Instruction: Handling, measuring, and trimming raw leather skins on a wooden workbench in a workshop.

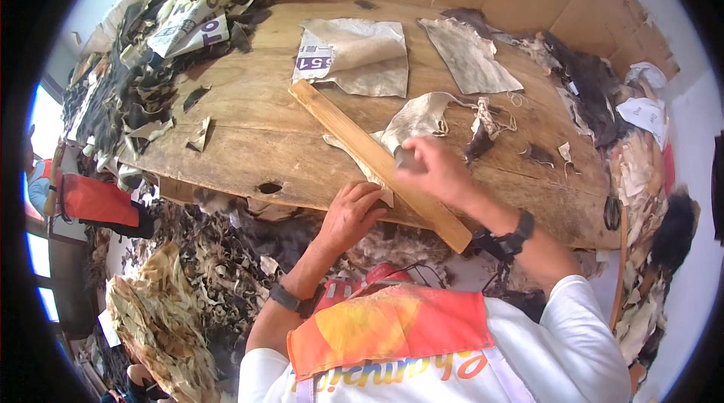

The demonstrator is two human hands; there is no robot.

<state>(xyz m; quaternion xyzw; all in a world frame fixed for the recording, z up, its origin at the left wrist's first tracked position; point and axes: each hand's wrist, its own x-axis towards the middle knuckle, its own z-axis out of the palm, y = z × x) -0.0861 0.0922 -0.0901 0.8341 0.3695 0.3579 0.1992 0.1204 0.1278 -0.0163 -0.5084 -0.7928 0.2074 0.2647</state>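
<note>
A long wooden board (362, 150) lies slantwise over a pale piece of hide (418, 118) on the worktable, reaching past the near edge. Left of the board, my left hand (351, 214) has its fingers bent and pressed on the hide's near end. My right hand (437, 169) is closed around a small dark grey flat tool (407, 158), held against the right side of the board. The tool's working edge is hidden, so I cannot tell its exact kind. A dark-and-pale hide scrap (481, 131) with stringy ends lies beyond my right hand.
A large hide piece (369, 56) with a printed patch and another pale one (471, 56) lie at the back. Hide scraps heap up at the left (139, 94) and right (577, 71). The wooden worktable (249, 139) has a hole near its front edge. More scraps (162, 320) lie below.
</note>
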